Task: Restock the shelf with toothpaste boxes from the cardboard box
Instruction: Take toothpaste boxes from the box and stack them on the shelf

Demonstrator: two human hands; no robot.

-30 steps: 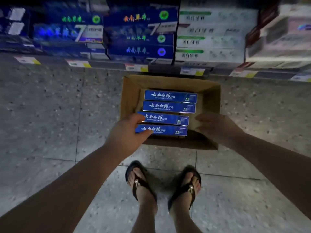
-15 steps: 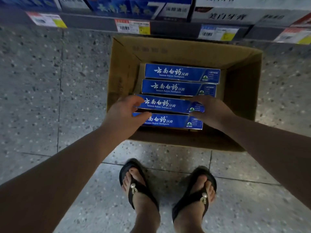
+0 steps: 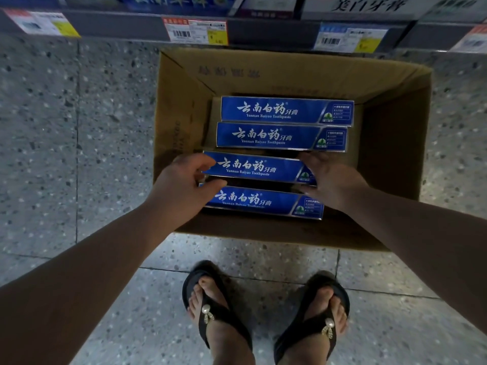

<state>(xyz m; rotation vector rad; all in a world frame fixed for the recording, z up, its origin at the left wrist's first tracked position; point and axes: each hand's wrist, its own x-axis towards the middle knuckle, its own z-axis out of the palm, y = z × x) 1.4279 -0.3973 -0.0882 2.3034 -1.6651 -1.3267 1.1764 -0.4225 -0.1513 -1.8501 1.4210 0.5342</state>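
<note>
Our left hand (image 3: 181, 184) curls around the left end of the third toothpaste box (image 3: 257, 168), thumb below and fingers above it, while our right hand (image 3: 330, 177) cups the opposite end, covering its printed panel. Both hands seem closed on this box, though the fingertips are hidden behind it. It is a long, glossy blue carton with white lettering. Just nearer us than the hands lies a fourth toothpaste box (image 3: 263, 202); beyond them lie two more toothpaste boxes (image 3: 284, 123), side by side. All sit in the open cardboard box (image 3: 395, 143), matte brown, on speckled floor tiles (image 3: 79, 154). Past it, the shelf (image 3: 276, 30) edge carries blurred price tags (image 3: 195, 31), its stock cut off.
</note>
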